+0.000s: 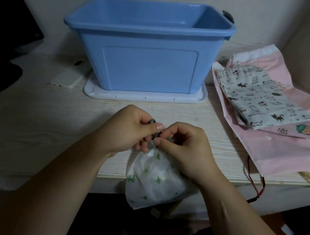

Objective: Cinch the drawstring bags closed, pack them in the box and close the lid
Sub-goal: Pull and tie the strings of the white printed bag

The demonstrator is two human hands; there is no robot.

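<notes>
white cactus-print bag sits nearest with its neck bunched, blue box open and upright behind it on its white lid, cat-print bag flat atop pink bag at right.

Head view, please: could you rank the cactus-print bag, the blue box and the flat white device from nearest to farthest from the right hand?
1. cactus-print bag: pinched at its neck by the right hand, front centre.
2. blue box: straight behind, at centre.
3. flat white device: back left, to the left of the box.
</notes>
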